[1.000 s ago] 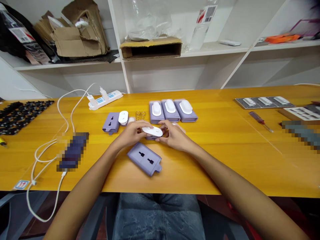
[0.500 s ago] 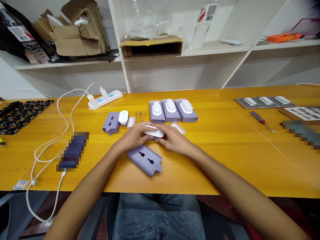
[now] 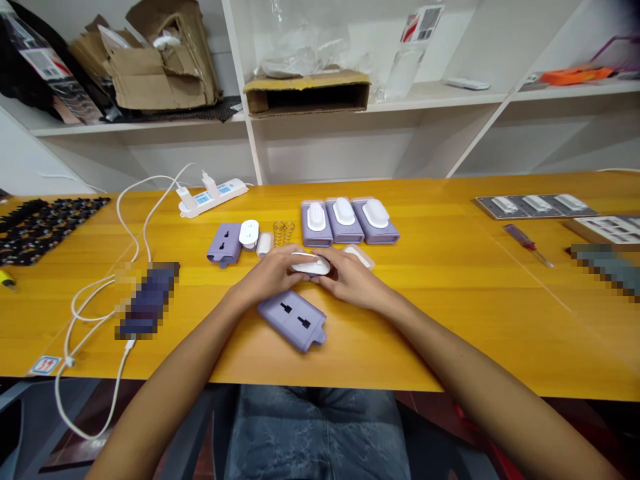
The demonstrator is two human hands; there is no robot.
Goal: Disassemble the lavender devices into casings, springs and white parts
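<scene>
Between both hands, just above the table, is a white oval plastic part [image 3: 313, 266]. My left hand [image 3: 275, 272] grips its left end and my right hand [image 3: 350, 279] its right end, fingers closed round it; its underside is mostly hidden. Right below them lies a purple housing [image 3: 293, 320] with two black keyhole slots and a tab. Behind my left hand are a second purple housing [image 3: 225, 243], a round white piece [image 3: 249, 233] and two coil springs [image 3: 283, 233]. A pale clear-edged oval piece [image 3: 359, 256] lies beyond my right hand, partly covered.
Purple units with white oval tops [image 3: 344, 212] stand in a row behind my hands. At left are a power strip [image 3: 213, 198], a blurred phone [image 3: 150, 300] on a white cable and black parts [image 3: 45, 227]. A screwdriver [image 3: 529, 244] and grey panel [image 3: 535, 205] lie right.
The whole view has shifted slightly, with everything a little further right. Both hands keep their hold on the white oval part, with hardly any movement.
</scene>
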